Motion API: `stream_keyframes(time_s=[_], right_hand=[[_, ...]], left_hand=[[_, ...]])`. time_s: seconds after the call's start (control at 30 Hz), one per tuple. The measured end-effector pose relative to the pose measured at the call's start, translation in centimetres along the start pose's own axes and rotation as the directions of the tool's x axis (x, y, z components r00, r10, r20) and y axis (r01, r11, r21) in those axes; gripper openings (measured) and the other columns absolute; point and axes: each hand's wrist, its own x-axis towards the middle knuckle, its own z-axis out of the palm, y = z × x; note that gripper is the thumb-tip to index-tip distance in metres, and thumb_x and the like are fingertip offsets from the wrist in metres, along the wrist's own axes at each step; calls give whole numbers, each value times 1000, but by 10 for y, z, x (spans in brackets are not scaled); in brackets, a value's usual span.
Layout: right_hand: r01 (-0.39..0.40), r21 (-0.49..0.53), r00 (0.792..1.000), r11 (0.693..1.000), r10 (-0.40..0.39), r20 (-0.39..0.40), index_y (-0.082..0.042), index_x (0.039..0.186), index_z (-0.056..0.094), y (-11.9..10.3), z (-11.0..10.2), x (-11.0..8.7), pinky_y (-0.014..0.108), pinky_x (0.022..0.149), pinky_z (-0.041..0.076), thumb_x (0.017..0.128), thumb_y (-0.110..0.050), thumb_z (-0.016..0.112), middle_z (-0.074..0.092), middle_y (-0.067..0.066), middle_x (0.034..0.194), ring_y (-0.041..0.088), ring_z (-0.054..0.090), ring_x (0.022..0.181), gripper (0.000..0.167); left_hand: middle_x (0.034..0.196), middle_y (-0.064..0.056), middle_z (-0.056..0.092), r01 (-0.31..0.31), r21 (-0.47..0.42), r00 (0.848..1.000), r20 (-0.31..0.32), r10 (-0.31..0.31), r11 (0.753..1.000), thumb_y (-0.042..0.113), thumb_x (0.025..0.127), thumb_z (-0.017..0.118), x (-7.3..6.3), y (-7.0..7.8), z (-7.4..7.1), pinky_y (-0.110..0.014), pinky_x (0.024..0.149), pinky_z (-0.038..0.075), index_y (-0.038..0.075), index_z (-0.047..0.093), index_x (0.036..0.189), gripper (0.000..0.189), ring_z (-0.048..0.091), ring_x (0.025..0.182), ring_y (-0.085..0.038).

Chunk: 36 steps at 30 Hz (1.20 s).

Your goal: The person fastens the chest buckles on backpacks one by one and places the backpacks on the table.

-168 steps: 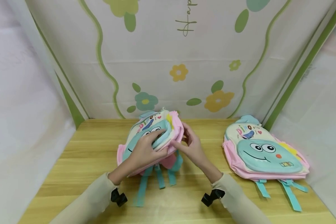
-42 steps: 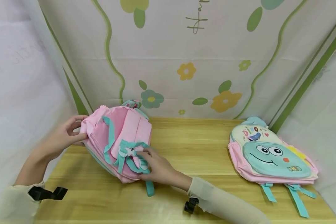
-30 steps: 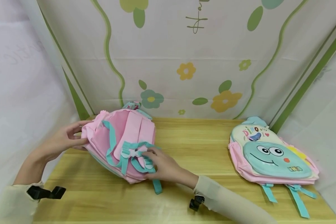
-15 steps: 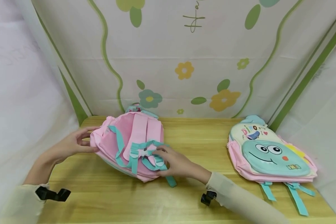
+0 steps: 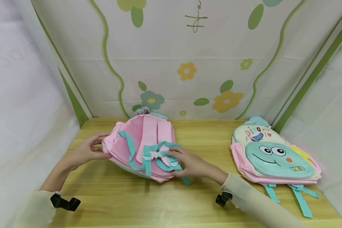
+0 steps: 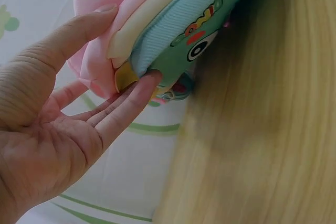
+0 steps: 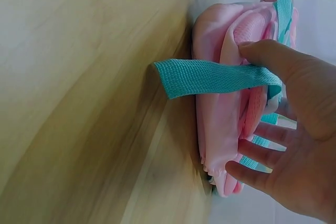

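Observation:
A pink child's backpack (image 5: 152, 128) lies tilted on the table with its back panel and teal straps facing up. My left hand (image 5: 82, 153) grips its left side, thumb on the pink fabric and fingers under the printed front, as the left wrist view shows. In that view the green face with a round eye (image 6: 198, 51) points down toward the wood. At the lower right corner my right hand (image 5: 193, 164) holds the bottom edge, its thumb on the pink rim and its fingers over the strap buckles. A loose teal strap end (image 7: 210, 77) hangs beside the thumb in the right wrist view.
A second backpack (image 5: 280, 160), with a smiling blue face, lies front up at the table's right side, straps toward me. The wooden table (image 5: 148, 205) meets a floral cloth wall (image 5: 211, 41) at the back, with white cloth at both sides.
Earlier the backpack had its printed front up; now its back is up. During the last second both hands have moved it right along the table. The second backpack stays put.

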Motion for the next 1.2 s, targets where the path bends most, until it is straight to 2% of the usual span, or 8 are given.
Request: stream_keyframes(time_s=[0.2,0.3,0.43,0.6,0.87,1.2], right_hand=[[25,0,1000,1000,-25,9,-17,152,47,12,-9,-10,43,106,50,90,-41,77,39,7,160,26,45,142,73],[32,4,999,999,-32,15,-16,151,48,17,-12,-14,45,106,50,90,-41,77,40,8,160,26,45,142,72],[29,14,999,999,-29,22,-16,149,50,20,-17,-18,46,107,49,90,-42,77,41,7,159,27,45,142,70],[24,44,999,999,-25,20,-16,147,52,25,-19,-23,48,107,49,90,-42,78,41,7,159,28,44,142,68],[43,47,999,998,-43,12,-18,147,52,35,-19,-26,49,107,49,91,-44,76,41,7,159,29,44,142,66],[31,88,999,996,-34,36,-16,148,51,38,-25,-33,51,108,48,91,-38,77,39,8,161,31,41,145,66]], left_hand=[[122,-15,61,10,21,1000,-1,-10,1000,7,86,81,7,-4,14,-35,81,61,9,40,148,75,71,99,-19],[123,-20,61,2,12,1000,6,-2,1000,7,86,81,10,-11,20,-33,80,61,6,40,146,72,71,98,-19],[124,-18,61,-7,-21,1000,7,7,1000,5,86,80,11,-19,28,-31,80,60,2,40,142,69,70,98,-16],[122,-14,63,2,-37,1000,-11,-3,999,5,84,82,12,-28,36,-30,80,59,3,41,140,69,70,97,-15],[128,-28,59,-5,-75,1000,-14,4,997,5,85,81,12,-35,47,-30,82,59,1,39,141,70,70,100,-15],[126,-29,60,8,-88,1000,6,-8,996,6,85,81,11,-41,59,-28,81,59,0,37,139,71,71,99,-13]])
